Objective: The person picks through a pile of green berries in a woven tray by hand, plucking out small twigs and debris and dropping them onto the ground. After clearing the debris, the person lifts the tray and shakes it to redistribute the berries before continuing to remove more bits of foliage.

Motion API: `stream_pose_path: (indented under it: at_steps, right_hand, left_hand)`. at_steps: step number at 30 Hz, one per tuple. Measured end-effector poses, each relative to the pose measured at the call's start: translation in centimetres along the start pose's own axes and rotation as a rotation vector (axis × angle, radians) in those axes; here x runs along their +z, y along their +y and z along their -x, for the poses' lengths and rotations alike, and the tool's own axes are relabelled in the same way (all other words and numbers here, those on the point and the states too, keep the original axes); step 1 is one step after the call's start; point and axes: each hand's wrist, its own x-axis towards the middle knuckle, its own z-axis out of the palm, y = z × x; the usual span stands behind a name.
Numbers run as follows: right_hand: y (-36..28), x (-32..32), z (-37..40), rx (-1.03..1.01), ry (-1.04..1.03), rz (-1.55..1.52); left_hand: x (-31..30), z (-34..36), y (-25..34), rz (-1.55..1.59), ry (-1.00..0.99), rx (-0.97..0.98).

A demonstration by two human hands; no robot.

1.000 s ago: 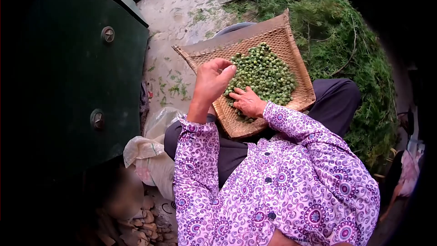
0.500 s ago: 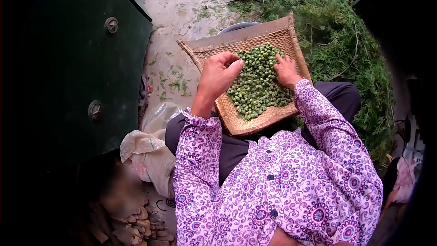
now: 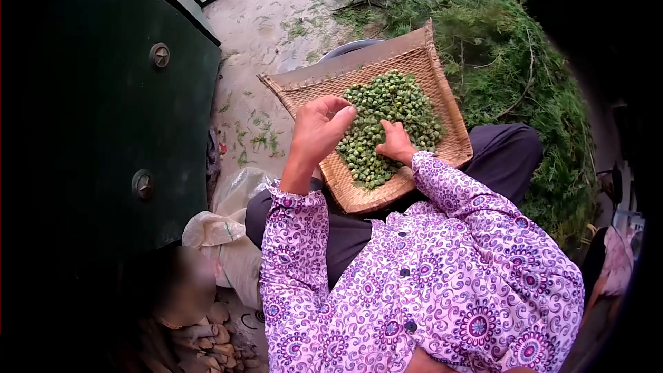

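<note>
A woven basket tray (image 3: 452,121) with a flat front edge rests across the person's lap. Small green cones (image 3: 373,166) lie heaped in its middle. Over the left side of the heap is my left hand (image 3: 319,128), its thumb and fingertips brought together; whatever they pinch is too small to make out. My right hand (image 3: 396,142) reaches into the middle of the heap, touching the cones, with thumb and index finger apart and the other fingertips partly hidden.
Cut green branches (image 3: 504,62) cover the ground at the right. A metal basin (image 3: 352,46) shows behind the tray. Dark green door (image 3: 159,124) stands at the left. A pale woven sack (image 3: 238,255) lies beside the left knee, near wood pieces (image 3: 214,345).
My right hand has moved left and towards the body, from the heap's right edge to its middle. My left hand stays pinched near the heap. The view has shifted slightly.
</note>
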Motion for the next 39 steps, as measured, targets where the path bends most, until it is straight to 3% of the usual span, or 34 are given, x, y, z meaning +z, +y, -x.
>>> stream_pose_path:
  at_steps: [6, 9, 10, 12, 13, 14, 16, 18, 22, 28, 32, 34, 37, 39]
  right_hand:
    - [-4.7, 2.7, 2.1, -0.274, -0.27, -0.1]
    - [-4.9, 1.7, 4.4, -0.501, -0.363, 0.105]
    - [-4.6, 1.2, 4.5, -0.5, -0.358, 0.106]
    - [-3.7, 0.0, 4.9, -0.577, -0.567, 0.142]
    - [-3.6, -1.5, 5.9, -0.487, -0.653, 0.111]
    - [-1.3, -0.8, 5.9, -0.703, -0.512, 0.133]
    - [1.0, -1.3, 6.2, -0.788, -0.372, 0.217]
    - [2.2, -3.4, 5.5, -0.642, -0.368, 0.081]
    - [5.2, -6.9, 3.0, -0.371, -0.128, -0.008]
    - [1.6, -5.9, 2.2, -0.373, -0.242, -0.074]
    - [-2.3, -1.1, 4.1, -0.668, -0.363, -0.028]
    - [-3.4, 1.2, 4.8, -0.951, -0.354, 0.132]
    - [-3.7, 3.2, 4.5, -1.02, -0.371, 0.18]
    - [-3.7, 3.1, 4.0, -0.956, -0.375, 0.271]
  left_hand:
    - [0.1, -0.7, -0.6, -0.022, 0.002, -0.004]
    - [0.2, -0.9, -1.1, 0.009, -0.001, 0.015]
    - [0.1, -0.9, -1.2, 0.009, -0.003, 0.019]
    - [0.1, -0.8, -1.3, 0.003, 0.005, 0.008]
    - [0.1, -0.7, -1.2, 0.004, 0.006, 0.009]
    - [0.1, -0.7, -1.1, -0.017, 0.005, 0.015]
    - [0.0, -0.7, -1.1, -0.035, 0.007, 0.015]
    - [0.2, -0.8, -1.2, -0.098, 0.016, 0.058]
    - [0.3, -0.7, -0.4, -0.081, 0.012, 0.025]
    - [0.5, -0.9, -0.4, -0.056, 0.017, 0.031]
    - [0.2, -0.8, -0.5, -0.076, -0.003, 0.056]
    - [0.1, -0.7, -0.6, -0.078, -0.002, 0.07]
    - [-0.1, -0.5, -0.3, -0.058, 0.003, 0.041]
    - [-0.3, -0.3, 0.0, -0.033, 0.008, 0.016]
